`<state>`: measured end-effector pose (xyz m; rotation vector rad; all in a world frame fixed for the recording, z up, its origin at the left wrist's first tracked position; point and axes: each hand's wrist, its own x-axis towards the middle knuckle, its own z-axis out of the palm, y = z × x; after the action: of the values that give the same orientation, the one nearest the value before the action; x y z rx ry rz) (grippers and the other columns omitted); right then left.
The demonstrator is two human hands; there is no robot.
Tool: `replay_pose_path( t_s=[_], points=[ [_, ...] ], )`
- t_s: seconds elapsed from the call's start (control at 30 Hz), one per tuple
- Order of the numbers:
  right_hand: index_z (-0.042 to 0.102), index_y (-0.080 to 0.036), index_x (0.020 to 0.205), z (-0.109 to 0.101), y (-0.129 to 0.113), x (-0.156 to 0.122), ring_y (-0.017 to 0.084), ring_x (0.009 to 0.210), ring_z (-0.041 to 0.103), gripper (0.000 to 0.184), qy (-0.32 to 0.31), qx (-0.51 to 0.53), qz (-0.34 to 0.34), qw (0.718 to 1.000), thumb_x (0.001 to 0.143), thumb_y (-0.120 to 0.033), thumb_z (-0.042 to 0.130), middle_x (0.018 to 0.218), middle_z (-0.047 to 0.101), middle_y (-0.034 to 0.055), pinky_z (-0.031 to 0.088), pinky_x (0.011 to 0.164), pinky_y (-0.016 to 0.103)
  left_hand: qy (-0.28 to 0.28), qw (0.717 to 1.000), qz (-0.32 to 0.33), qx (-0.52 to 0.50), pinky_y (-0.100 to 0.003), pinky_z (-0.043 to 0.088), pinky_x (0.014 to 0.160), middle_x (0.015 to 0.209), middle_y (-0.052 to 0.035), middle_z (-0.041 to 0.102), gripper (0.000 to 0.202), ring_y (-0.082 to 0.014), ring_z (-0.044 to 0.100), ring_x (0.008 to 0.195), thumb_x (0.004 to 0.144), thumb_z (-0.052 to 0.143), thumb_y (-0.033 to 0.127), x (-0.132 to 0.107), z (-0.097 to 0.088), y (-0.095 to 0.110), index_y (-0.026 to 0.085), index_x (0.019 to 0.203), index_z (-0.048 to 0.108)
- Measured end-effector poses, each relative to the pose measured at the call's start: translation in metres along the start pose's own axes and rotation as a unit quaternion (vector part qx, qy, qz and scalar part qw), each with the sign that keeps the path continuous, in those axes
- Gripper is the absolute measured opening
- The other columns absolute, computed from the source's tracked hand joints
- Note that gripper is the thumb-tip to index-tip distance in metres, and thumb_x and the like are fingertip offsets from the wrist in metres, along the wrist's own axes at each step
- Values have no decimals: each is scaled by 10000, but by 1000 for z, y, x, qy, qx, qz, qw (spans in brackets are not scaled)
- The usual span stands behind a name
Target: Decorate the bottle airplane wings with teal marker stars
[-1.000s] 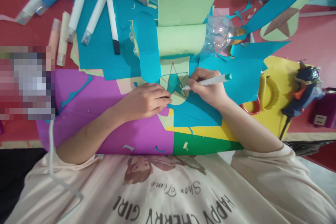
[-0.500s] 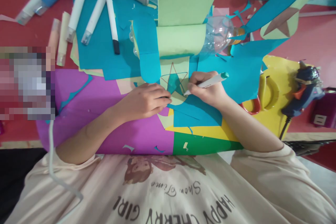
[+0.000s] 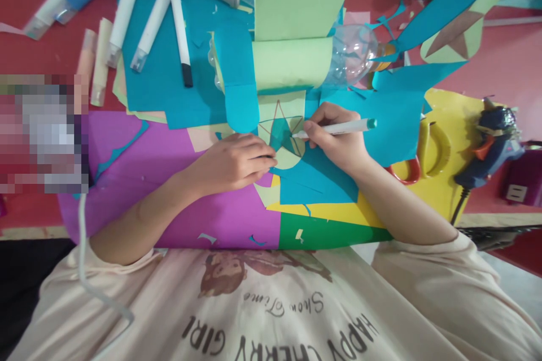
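Note:
My right hand grips a white marker with a teal cap, its tip touching a drawn star on a pale green paper piece. The star's middle is coloured teal. My left hand rests knuckles up with fingers curled, pressing the lower left edge of that paper; what is under the fingers is hidden. Blue paper sheets lie around and beneath the star piece.
Several markers lie at the back left on blue paper. A clear plastic bottle wrapped in pale green paper sits behind the star. Red scissors and a blue glue gun lie at the right. Purple, green and yellow sheets cover the near table.
The marker tip moved down along the star's right side, then back up to its centre right. My left hand stayed still.

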<state>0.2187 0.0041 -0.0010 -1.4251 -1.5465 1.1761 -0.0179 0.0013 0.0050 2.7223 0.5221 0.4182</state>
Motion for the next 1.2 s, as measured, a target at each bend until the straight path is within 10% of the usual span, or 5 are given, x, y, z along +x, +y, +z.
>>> replay_pose_path(
  t_s=[0.43, 1.2],
  points=[
    [416, -219, 509, -2, -4, 2, 80, 459, 372, 229, -44, -50, -18, 998, 686, -189, 558, 468, 463, -45, 286, 446, 231, -10, 1000, -6, -7, -371, 513, 825, 1060, -88, 741, 283, -228, 668, 1002, 1026, 414, 179, 0, 0, -1, 172, 1062, 694],
    [438, -216, 498, -2, -4, 1, 75, 458, 370, 251, -65, -29, -29, 997, 715, -232, 562, 473, 473, -40, 280, 433, 229, -9, 1000, -6, -11, -377, 508, 835, 1071, -92, 741, 278, -234, 667, 1012, 1026, 423, 184, -1, 1, -1, 169, 1072, 697]
  ],
)
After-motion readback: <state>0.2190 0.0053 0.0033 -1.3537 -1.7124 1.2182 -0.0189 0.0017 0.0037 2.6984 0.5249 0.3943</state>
